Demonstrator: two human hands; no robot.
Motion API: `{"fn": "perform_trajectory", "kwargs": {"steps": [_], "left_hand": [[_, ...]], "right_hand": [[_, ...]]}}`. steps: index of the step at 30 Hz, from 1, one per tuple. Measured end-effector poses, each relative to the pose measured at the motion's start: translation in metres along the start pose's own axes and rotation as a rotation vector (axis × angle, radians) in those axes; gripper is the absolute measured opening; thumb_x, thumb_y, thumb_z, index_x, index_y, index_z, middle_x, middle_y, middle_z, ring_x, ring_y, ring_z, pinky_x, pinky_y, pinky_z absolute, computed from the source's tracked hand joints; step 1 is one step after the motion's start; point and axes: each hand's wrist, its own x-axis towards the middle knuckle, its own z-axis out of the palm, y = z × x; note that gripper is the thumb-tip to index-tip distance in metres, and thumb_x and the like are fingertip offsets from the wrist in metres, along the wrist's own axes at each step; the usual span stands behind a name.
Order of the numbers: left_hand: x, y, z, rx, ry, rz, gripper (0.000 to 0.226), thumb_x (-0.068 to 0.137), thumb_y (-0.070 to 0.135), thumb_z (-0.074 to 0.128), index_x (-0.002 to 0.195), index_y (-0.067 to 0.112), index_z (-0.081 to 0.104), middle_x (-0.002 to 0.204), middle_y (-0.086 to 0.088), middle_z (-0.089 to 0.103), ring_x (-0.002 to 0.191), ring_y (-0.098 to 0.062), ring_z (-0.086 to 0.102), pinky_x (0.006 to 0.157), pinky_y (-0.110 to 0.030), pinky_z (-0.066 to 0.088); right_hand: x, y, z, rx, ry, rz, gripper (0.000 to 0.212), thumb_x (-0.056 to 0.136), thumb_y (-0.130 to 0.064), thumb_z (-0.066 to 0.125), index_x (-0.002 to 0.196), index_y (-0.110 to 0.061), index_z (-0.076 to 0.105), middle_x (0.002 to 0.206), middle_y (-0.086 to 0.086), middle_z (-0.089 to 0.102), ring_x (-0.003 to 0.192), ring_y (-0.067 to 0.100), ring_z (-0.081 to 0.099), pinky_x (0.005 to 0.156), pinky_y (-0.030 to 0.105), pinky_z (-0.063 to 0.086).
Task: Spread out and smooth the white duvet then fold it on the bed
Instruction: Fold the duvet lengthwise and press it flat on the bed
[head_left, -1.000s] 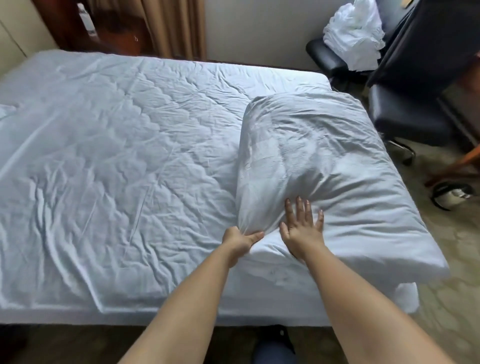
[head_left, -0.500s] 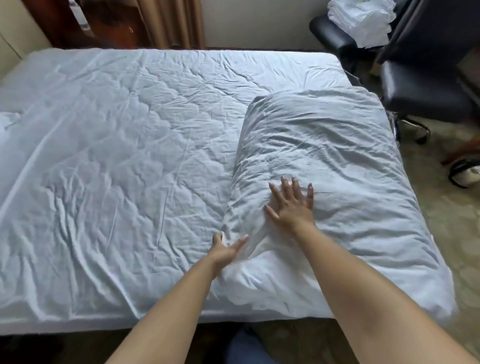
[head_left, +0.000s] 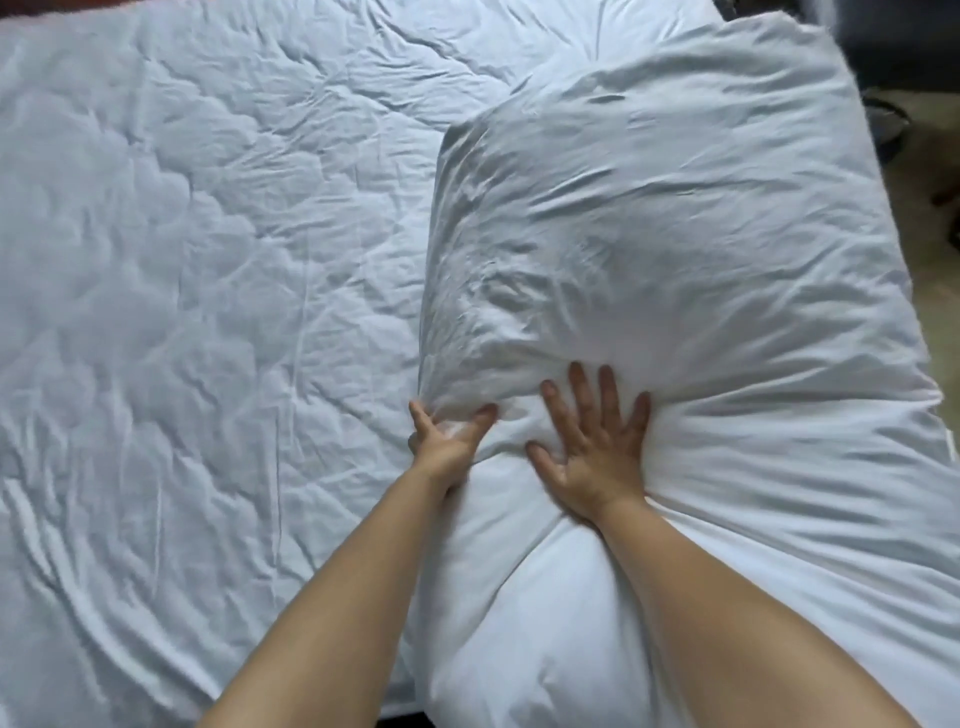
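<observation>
My right hand (head_left: 592, 457) has slid nearer, flat and spread on the duvet (head_left: 675, 249), whose long axis runs away from me; left hand (head_left: 447, 441) pinches its left edge.

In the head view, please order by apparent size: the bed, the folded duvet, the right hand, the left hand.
1. Bed
2. Duvet
3. Right hand
4. Left hand

The left hand looks smaller only because it is partly tucked into the duvet's edge; treat the hands as alike.
</observation>
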Motion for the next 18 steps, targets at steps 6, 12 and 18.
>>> {"fn": "perform_trajectory", "kwargs": {"steps": [6,12,18], "left_hand": [[0.022,-0.01,0.001,-0.061,-0.006,-0.047,0.114,0.07,0.05,0.077,0.152,0.022,0.001,0.149,0.0,0.036,0.133,-0.018,0.04,0.112,-0.031,0.032],[0.023,-0.011,0.005,-0.024,0.14,-0.111,0.065,0.064,0.058,0.079,0.105,0.009,0.065,0.101,-0.007,0.07,0.089,-0.024,0.064,0.074,-0.028,0.049],[0.004,-0.004,-0.011,-0.088,-0.015,-0.1,0.075,0.068,0.052,0.079,0.122,0.005,0.059,0.117,-0.005,0.066,0.1,-0.021,0.062,0.084,-0.026,0.048]], "right_hand": [[0.003,0.001,0.028,0.019,0.016,-0.005,0.079,0.076,-0.065,0.04,0.146,-0.03,0.026,0.159,-0.001,0.012,0.144,0.031,0.014,0.11,0.063,0.0],[0.006,0.005,0.04,-0.001,0.031,-0.003,0.078,0.079,-0.066,0.036,0.147,-0.029,0.023,0.159,-0.008,-0.014,0.147,0.028,-0.003,0.111,0.061,-0.005],[0.003,-0.001,0.023,-0.046,-0.039,0.078,0.076,0.083,-0.068,0.029,0.149,-0.032,0.016,0.16,-0.006,-0.01,0.146,0.021,-0.017,0.112,0.057,-0.009]]}}
